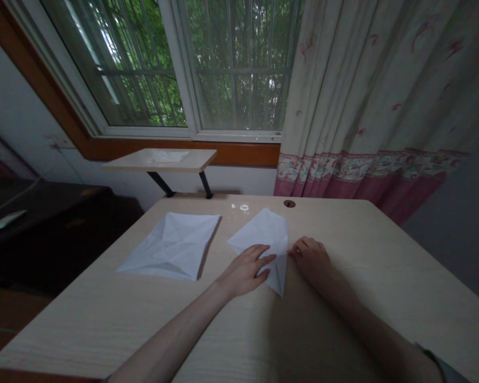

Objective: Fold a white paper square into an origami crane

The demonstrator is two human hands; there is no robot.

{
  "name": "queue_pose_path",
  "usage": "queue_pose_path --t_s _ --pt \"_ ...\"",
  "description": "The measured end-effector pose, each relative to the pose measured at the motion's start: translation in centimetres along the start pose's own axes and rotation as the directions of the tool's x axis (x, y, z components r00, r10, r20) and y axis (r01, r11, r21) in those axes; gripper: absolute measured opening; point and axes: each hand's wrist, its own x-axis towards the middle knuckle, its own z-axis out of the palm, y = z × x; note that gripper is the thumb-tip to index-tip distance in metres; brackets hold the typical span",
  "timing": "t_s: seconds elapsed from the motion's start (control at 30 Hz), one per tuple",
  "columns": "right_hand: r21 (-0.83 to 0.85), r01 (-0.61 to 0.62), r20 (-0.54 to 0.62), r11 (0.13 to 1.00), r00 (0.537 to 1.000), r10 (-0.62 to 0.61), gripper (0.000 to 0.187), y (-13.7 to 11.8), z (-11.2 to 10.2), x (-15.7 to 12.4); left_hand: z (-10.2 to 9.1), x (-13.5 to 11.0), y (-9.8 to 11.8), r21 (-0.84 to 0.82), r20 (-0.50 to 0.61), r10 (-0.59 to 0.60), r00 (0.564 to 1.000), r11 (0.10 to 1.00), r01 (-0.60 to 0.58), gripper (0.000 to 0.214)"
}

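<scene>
A folded white paper lies on the light wood-grain desk, its pointed end toward me. My left hand rests flat on the paper's lower left part, with fingers spread. My right hand sits at the paper's right edge, its fingertips touching the fold. Whether those fingers pinch the paper is hidden. To the left, apart from both hands, a second white sheet lies flat, marked with many crease lines.
A round grommet hole sits near the desk's far edge. Beyond it stands a small pale shelf-table on black legs, with a paper on top. A dark wooden surface lies to the left, below a window and beside a patterned curtain.
</scene>
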Motion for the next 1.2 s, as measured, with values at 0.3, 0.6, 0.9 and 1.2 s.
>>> queue_pose_path --t_s 0.3,0.6,0.9,1.2 --pt "-0.064 0.036 0.011 0.997 0.999 -0.035 0.020 0.0 -0.2 0.2 -0.4 0.0 0.2 0.070 0.004 -0.009 1.000 0.998 0.009 0.042" --pt "-0.144 0.065 0.015 0.987 0.998 -0.064 0.016 -0.1 -0.5 0.2 -0.5 0.0 0.4 0.101 0.001 -0.028 1.000 0.995 0.028 0.041" --pt "-0.217 0.077 0.028 0.973 0.997 -0.073 0.017 -0.8 -1.4 0.5 -0.4 0.2 0.2 0.134 -0.007 -0.036 0.999 0.990 0.037 0.042" --pt "-0.220 0.079 0.019 0.972 0.997 -0.077 0.022 -0.7 -1.0 0.5 -0.4 0.1 0.2 0.120 -0.007 -0.036 0.999 0.992 0.036 0.042"
